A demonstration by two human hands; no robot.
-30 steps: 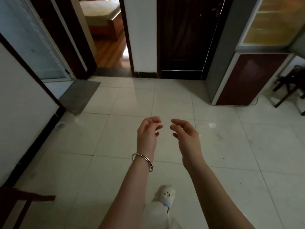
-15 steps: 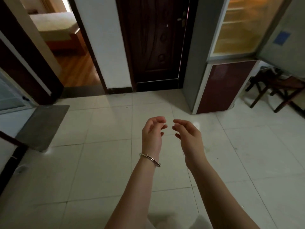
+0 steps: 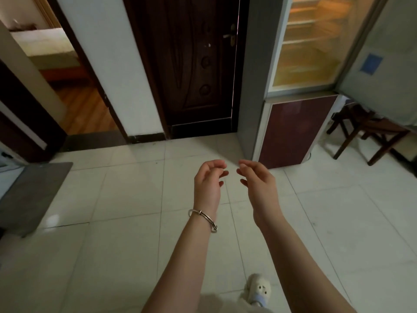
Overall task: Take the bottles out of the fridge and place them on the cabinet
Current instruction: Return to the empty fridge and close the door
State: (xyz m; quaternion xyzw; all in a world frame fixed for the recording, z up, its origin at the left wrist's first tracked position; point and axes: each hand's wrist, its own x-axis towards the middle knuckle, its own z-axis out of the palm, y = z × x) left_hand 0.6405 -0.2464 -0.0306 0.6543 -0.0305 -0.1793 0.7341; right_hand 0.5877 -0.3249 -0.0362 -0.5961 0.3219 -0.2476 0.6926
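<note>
The fridge [image 3: 291, 129] stands at the upper right, its upper compartment [image 3: 309, 46] open and lit amber, with bare shelves showing; its dark red lower door is closed. No bottles are visible. My left hand [image 3: 208, 181], with a metal bangle on the wrist, and my right hand [image 3: 259, 181] hang side by side over the white tiled floor, well short of the fridge. Both have loosely curled fingers and hold nothing.
A dark wooden door [image 3: 191, 64] is straight ahead, left of the fridge. A doorway to a room with a bed [image 3: 45, 48] opens at the upper left. A grey mat [image 3: 29, 195] lies at left. A wooden stool [image 3: 367, 132] stands right of the fridge.
The view has swung right and moved forward, so the fridge and the dark door are closer and more central. My hands keep the same empty pose.
</note>
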